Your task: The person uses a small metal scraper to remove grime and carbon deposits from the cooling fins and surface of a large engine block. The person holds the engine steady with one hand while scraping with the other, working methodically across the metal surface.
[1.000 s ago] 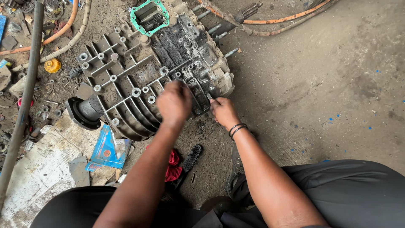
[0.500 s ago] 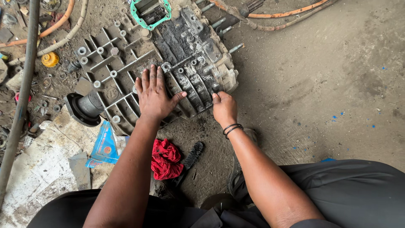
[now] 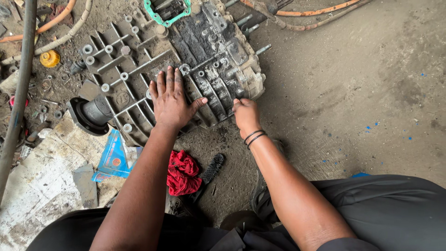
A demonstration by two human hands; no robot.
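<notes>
Person crouched on a dirt and concrete floor (image 3: 362,83), dark trousers at the near edge of view. Before them lies a large ribbed metal gearbox casing (image 3: 139,69), greasy and grey, flat on the floor toward the far left, with bolt bosses along its ribs and a round black collar (image 3: 90,114) sticking out at its near-left end. Left hand (image 3: 171,100) pressed flat on the casing's ribs, fingers spread, thumb out to the right, gripping nothing. Right hand (image 3: 246,116) at the casing's near-right edge, fingers curled against the metal there; cannot tell whether it grips anything, as the fingertips are hidden against the casing. Two dark bangles (image 3: 254,137) on the right wrist. A green gasket (image 3: 167,11) frames an opening at the casing's far end. Threaded studs (image 3: 262,49) project from its right side. On the floor between the arms: a crumpled red rag (image 3: 183,172), and just right of it, touching or nearly so, a black bristle brush (image 3: 213,168). Left of the rag, a blue printed packet (image 3: 113,158) lying partly on worn cardboard (image 3: 42,186). A grey pipe (image 3: 21,79) runs along the left edge. Orange hose (image 3: 320,11) along the far edge; a small yellow cap (image 3: 49,58) among loose washers far left.
</notes>
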